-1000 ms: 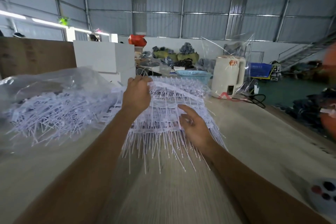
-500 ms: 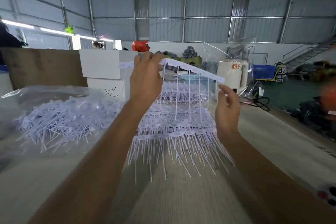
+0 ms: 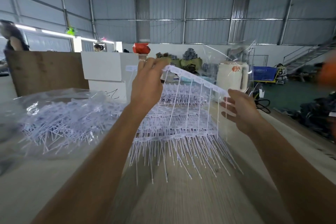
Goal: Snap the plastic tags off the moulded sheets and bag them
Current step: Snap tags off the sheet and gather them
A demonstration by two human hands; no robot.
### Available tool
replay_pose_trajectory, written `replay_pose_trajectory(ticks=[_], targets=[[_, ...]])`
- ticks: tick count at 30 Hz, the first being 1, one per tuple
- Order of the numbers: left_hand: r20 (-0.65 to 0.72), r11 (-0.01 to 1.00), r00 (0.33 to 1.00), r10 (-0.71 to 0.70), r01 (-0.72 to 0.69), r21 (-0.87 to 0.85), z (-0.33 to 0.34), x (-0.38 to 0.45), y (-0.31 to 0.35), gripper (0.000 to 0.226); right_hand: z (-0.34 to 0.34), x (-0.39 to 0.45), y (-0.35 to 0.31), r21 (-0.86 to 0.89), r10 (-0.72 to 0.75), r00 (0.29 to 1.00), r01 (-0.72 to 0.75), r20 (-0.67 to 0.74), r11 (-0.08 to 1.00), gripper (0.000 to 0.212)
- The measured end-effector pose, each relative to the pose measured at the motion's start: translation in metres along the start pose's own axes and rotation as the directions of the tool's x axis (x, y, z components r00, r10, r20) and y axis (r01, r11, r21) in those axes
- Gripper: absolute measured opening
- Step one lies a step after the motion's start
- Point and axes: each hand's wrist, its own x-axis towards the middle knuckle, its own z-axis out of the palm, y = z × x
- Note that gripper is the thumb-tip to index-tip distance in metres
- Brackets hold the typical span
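My left hand (image 3: 147, 85) grips the far end of a white moulded strip of tags (image 3: 198, 80) and holds it up above the table. Thin white stems hang down from the strip. My right hand (image 3: 240, 109) is at the strip's near end, thumb against it, fingers loosely spread behind the last stem. Under the raised strip lies a stack of white moulded sheets (image 3: 181, 132) with their stems fanned toward me. To the left, a clear plastic bag (image 3: 54, 112) holds many loose white tags.
The wooden table (image 3: 181, 196) stretches toward me. A white box (image 3: 107, 67) and a brown board (image 3: 45, 71) stand at the back left, a cream kettle (image 3: 232, 76) with clear film at the back right. People stand far left. Dark goods lie on the floor to the right.
My left hand lifted one strip off the stack and raised it. My right hand left the stack and rose to the strip's near end.
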Motion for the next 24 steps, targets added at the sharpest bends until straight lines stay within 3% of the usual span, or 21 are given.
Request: replay_pose_trajectory(ticks=[4, 7, 11, 13, 15, 18, 21, 24], targets=[[0.019, 0.998, 0.999, -0.049, 0.049, -0.036, 0.003, -0.002, -0.004, 0.047, -0.008, -0.001, -0.006, 0.059, -0.028, 0.997, 0.023, 0.078, 0.998, 0.023], [0.133, 0.997, 0.988, -0.077, 0.079, -0.006, 0.003, -0.003, -0.012, 0.043, -0.014, -0.003, -0.014, 0.133, -0.029, 0.997, 0.020, 0.065, 0.991, 0.019], [0.423, 0.983, 0.895, -0.143, 0.077, 0.170, 0.000, -0.006, -0.021, 0.044, -0.024, -0.001, -0.016, 0.119, -0.037, 0.997, 0.028, 0.074, 0.993, 0.015], [0.476, 0.964, 0.861, -0.179, 0.057, 0.259, -0.002, -0.007, -0.019, 0.039, -0.023, -0.001, -0.016, 0.079, -0.035, 0.994, 0.027, 0.100, 0.997, 0.011], [0.443, 0.947, 0.880, -0.168, 0.020, 0.321, -0.002, -0.007, -0.012, 0.033, -0.021, -0.002, -0.017, 0.025, -0.059, 0.988, 0.056, 0.145, 0.998, 0.010], [0.395, 0.991, 0.915, -0.083, 0.036, 0.126, 0.001, -0.005, 0.009, 0.027, -0.015, -0.003, -0.025, -0.058, -0.145, 0.958, 0.165, 0.248, 0.985, 0.013], [0.476, 0.982, 0.879, 0.011, 0.080, -0.169, 0.003, -0.006, 0.035, 0.031, -0.004, -0.011, -0.040, -0.091, -0.235, 0.914, 0.279, 0.330, 0.956, 0.015], [0.484, 0.952, 0.872, 0.079, 0.077, -0.295, 0.004, -0.007, 0.049, 0.030, 0.008, -0.022, -0.051, -0.094, -0.295, 0.863, 0.361, 0.409, 0.928, 0.014]])
